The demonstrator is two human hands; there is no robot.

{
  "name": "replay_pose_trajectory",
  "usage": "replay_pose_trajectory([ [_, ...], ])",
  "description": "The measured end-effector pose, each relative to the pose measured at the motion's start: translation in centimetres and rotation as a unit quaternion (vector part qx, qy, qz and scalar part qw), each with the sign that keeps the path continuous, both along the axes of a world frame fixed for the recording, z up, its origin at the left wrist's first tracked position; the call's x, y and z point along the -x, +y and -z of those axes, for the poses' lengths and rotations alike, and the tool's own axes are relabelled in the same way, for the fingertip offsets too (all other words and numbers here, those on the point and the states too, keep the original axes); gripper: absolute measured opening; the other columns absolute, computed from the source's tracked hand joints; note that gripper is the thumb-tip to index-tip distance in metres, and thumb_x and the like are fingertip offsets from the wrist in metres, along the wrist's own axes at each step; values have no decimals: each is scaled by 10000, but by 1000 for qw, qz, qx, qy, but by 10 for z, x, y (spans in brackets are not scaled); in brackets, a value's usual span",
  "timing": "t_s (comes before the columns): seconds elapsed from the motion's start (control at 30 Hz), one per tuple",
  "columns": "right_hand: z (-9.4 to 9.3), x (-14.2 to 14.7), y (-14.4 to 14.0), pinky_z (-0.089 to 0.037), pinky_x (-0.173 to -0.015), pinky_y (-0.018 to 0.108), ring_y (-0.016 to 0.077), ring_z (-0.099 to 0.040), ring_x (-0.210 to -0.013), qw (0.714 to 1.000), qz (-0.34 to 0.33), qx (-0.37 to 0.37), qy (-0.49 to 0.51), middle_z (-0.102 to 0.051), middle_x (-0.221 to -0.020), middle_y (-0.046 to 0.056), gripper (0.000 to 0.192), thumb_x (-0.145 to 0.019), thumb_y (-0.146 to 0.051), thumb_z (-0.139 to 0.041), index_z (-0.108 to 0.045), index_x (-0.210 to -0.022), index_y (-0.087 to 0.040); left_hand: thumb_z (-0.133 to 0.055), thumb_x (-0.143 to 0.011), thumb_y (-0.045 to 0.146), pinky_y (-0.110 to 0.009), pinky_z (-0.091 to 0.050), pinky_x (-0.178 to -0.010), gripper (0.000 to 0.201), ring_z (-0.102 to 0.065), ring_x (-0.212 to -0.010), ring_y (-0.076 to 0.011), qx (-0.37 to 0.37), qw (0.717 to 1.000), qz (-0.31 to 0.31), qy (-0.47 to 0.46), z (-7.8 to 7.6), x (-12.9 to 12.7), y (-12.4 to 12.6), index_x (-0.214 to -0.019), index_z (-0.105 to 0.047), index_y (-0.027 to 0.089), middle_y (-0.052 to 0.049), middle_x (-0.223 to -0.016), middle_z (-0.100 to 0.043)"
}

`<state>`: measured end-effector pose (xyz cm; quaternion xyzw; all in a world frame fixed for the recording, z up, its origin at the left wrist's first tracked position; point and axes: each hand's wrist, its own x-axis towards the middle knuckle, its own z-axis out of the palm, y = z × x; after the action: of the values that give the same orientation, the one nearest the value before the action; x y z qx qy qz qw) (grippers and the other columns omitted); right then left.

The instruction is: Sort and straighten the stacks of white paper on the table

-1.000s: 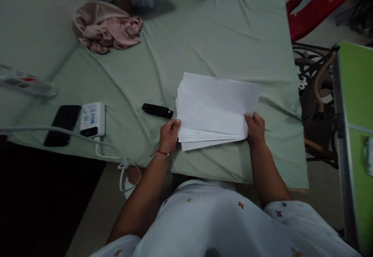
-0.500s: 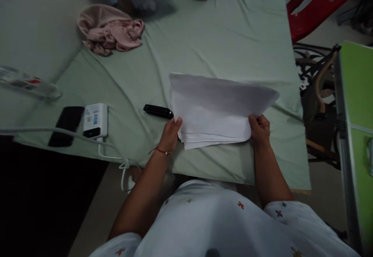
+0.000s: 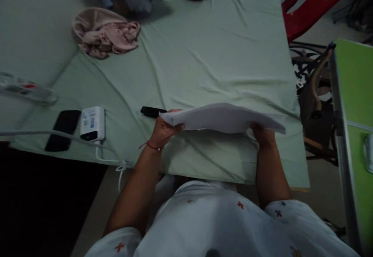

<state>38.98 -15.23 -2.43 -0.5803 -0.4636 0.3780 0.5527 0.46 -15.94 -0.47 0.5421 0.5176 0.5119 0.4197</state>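
Note:
A stack of white paper sheets (image 3: 220, 118) is held up above the cloth-covered table, its long edge toward me and its surface bowed. My left hand (image 3: 165, 130) is closed on the left end, thumb on the near side. At the right end my right hand (image 3: 263, 134) grips the sheets, its fingers partly hidden by them. Just beyond my left hand lies a black stapler-like object (image 3: 151, 111), partly covered by the hand and paper.
On the green tablecloth (image 3: 186, 70) to the left lie a black phone (image 3: 62, 130), a white power bank (image 3: 92, 123) with a cable, and a clear bottle (image 3: 27, 88). A pink cloth (image 3: 110, 35) sits farther back. Red chair (image 3: 314, 10) and green table (image 3: 354, 93) stand right.
The paper stack has been lifted and tilted so it now shows nearly edge-on. Both hands keep hold of it and have moved slightly apart.

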Motion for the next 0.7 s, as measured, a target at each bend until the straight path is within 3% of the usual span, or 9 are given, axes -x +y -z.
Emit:
replay_pose_trajectory([
  [0.2,6,6,1,-578,-749,360,199,-660,-769,998,-47,42,19,-738,-799,38,362,-570,-416,-922,-742,-803,-205,-873,-575,650,-413,-589,-902,681,-690,-987,-272,85,995,0,56,15,-4,9,-1014,-740,146,-117,-997,-764],
  [0.33,12,7,1,-560,-648,327,191,-647,-716,993,-75,84,43,-739,-801,45,381,-570,-413,-942,-732,-807,-201,-838,-627,666,-389,-595,-764,591,-683,-812,-240,134,989,36,54,18,-9,11,-857,-738,130,-96,-825,-728],
  [0.43,15,7,0,-582,-700,338,203,-670,-791,993,-68,87,38,-748,-863,56,427,-576,-408,-943,-733,-888,-206,-853,-635,628,-360,-582,-691,522,-652,-704,-205,124,988,67,58,16,-6,9,-733,-702,138,-58,-723,-684],
  [0.57,16,6,-3,-591,-774,364,227,-682,-880,997,-20,66,27,-737,-878,66,529,-505,-425,-962,-731,-928,-204,-877,-624,574,-388,-597,-815,528,-691,-862,-238,82,989,88,91,18,3,9,-902,-740,147,-80,-872,-739],
  [0.7,5,4,0,-593,-789,386,244,-692,-864,991,-93,93,-33,-742,-872,53,474,-519,-424,-968,-762,-900,-230,-834,-669,535,-410,-593,-837,404,-675,-845,-244,75,982,105,140,20,8,13,-844,-739,184,-65,-832,-734],
])
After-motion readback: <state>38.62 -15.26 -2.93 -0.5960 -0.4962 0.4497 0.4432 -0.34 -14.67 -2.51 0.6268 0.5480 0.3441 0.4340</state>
